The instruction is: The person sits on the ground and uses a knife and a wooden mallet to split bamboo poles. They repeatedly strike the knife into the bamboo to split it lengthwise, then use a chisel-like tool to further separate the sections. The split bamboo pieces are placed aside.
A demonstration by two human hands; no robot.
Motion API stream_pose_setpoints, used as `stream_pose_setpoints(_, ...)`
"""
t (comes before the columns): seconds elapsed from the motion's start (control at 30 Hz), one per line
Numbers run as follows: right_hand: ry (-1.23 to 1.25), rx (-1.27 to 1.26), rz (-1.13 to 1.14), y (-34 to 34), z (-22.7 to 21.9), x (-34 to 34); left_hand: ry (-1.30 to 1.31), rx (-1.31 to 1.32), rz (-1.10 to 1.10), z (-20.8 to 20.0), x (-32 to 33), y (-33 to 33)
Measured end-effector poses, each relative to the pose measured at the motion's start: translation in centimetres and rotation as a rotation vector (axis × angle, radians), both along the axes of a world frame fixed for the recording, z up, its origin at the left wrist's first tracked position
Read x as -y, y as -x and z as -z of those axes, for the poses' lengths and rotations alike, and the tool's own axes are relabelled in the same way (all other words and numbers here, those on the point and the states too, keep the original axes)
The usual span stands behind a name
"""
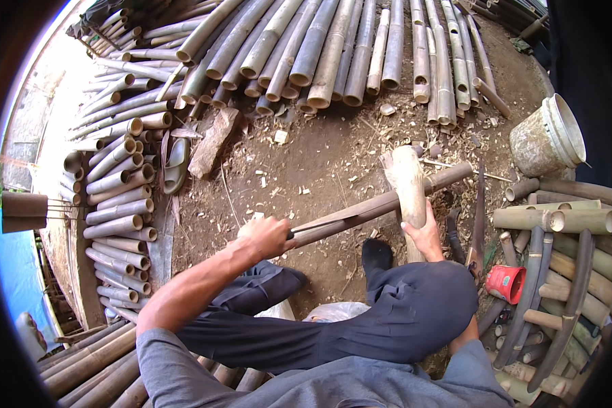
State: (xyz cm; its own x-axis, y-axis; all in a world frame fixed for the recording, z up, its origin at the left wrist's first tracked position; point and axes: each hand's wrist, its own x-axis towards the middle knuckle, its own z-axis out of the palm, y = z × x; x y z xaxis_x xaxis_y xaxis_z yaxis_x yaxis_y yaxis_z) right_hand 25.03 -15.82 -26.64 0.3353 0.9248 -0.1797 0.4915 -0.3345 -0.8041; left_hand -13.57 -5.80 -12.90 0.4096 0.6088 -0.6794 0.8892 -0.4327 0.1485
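Across the ground in front of me slants a brown bamboo pole [381,205], its near-left end by my left hand [264,238]. That hand is closed round the dark handle of a long, thin-bladed tool [326,225], either a knife or a chisel. Its blade lies along the pole. My right hand [425,234] grips a thick, pale wooden club [408,180], which crosses in front of the pole's right part. Whether club and pole touch, I cannot tell. Part of the right hand's fingers is hidden behind the wood.
Bamboo poles [313,54] lie stacked at the back, with more piled at left [119,204]. A sandal [177,165] lies beside a wood block [214,143]. On the right are a dirty white bucket [542,136], a red pail [504,283] and a saw [479,224]. Chips litter the soil.
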Motion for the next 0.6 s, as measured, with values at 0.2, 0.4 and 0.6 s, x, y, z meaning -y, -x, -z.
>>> stream_pose_setpoints(0.2,-0.027,0.181,-0.001,0.2,0.4,0.0,-0.031,-0.014,0.050,-1.9,-2.2,-1.5)
stream_pose_setpoints(0.4,-0.010,-0.126,0.030,-2.6,-0.1,-0.9,-0.169,0.569,-0.333,3.1,1.3,3.1)
stream_pose_setpoints(0.6,0.048,-0.062,-0.004,1.3,-0.9,-1.9,-0.167,0.427,-0.357,3.5,-2.5,-1.9)
